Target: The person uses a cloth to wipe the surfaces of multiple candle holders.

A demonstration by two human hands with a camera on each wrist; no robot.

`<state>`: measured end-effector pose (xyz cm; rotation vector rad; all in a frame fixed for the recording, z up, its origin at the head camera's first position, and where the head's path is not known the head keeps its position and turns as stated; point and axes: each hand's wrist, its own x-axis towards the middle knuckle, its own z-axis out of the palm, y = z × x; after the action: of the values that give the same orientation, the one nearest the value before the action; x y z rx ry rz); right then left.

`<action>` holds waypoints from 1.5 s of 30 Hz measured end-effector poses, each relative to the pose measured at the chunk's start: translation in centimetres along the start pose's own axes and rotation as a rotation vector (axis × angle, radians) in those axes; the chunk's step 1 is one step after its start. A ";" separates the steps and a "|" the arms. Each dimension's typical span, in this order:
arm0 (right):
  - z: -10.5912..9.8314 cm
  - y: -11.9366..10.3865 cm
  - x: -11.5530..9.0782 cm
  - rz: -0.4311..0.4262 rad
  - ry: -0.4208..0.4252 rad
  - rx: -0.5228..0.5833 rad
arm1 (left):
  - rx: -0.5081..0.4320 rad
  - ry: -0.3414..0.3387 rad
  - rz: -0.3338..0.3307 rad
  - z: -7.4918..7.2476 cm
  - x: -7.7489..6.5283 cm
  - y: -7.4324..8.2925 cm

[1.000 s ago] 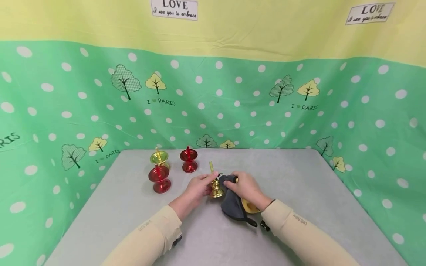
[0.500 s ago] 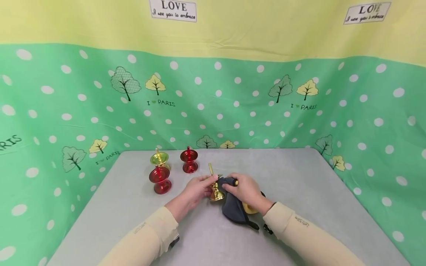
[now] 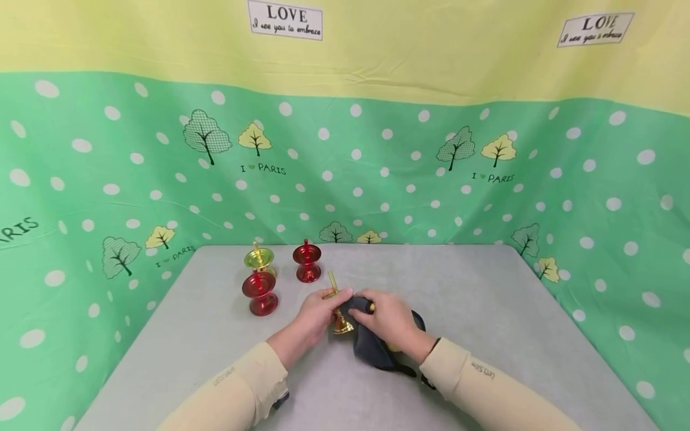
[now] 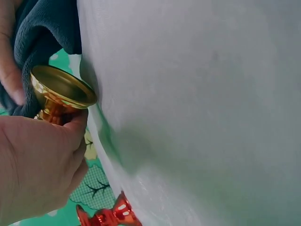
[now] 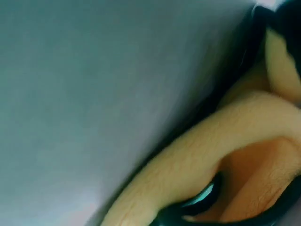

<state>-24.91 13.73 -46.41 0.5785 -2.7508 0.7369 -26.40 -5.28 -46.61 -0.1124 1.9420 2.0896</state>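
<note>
My left hand (image 3: 312, 320) grips a gold metal candle holder (image 3: 342, 325) by its upper part, its thin stem tilted up to the left. Its flared, hollow foot shows in the left wrist view, above the curled fingers. My right hand (image 3: 390, 317) pinches a cloth (image 3: 372, 350), dark grey on one side and yellow on the other, against the holder's right side. Folds of the cloth's yellow side (image 5: 202, 146) and its dark edging fill the lower right of the right wrist view. The hands hide much of the holder's dish.
Left of the hands stand two red candle holders (image 3: 261, 293), one nearer and one farther back, and another gold candle holder (image 3: 259, 260). A grey table (image 3: 463, 281) lies beneath, backed by a green and yellow printed curtain (image 3: 388, 137).
Both hands have shifted slightly left and nearer, bringing the gold candle holder and the cloth along. The holder leans farther left. The standing holders have stayed in place.
</note>
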 end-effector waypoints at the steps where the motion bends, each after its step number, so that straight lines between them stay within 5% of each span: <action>1: 0.0 0.2 0.2 0.039 -0.020 0.007 | 0.004 0.009 -0.003 0.0 0.0 0.0; 4: -0.2 1.0 0.5 0.143 -0.079 0.043 | 0.025 0.028 -0.013 0.1 -0.1 -0.1; 8: -0.7 1.3 0.2 0.150 -0.085 0.097 | 0.078 0.064 -0.013 -0.1 -0.2 -0.5; 18: -0.6 0.0 -1.1 -0.121 0.020 0.005 | 0.129 0.134 0.033 -0.3 -0.7 -0.4; 25: -0.5 0.2 0.2 0.081 -0.068 0.044 | 0.129 0.206 0.051 -0.1 -0.5 -0.4; 29: -0.8 0.1 0.2 0.072 -0.069 0.079 | 0.171 0.223 0.092 -0.2 -0.3 -0.6; 35: -0.5 0.0 -0.5 -0.096 -0.026 0.067 | 0.170 0.110 0.094 -0.2 -0.4 -0.5; 45: -0.7 0.2 0.1 -0.049 -0.082 0.027 | 0.237 -0.183 0.080 -2.2 0.3 -0.5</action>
<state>-24.99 14.23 -45.93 0.6946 -2.7944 0.7562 -26.83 -7.36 -47.37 0.2018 2.0906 1.8259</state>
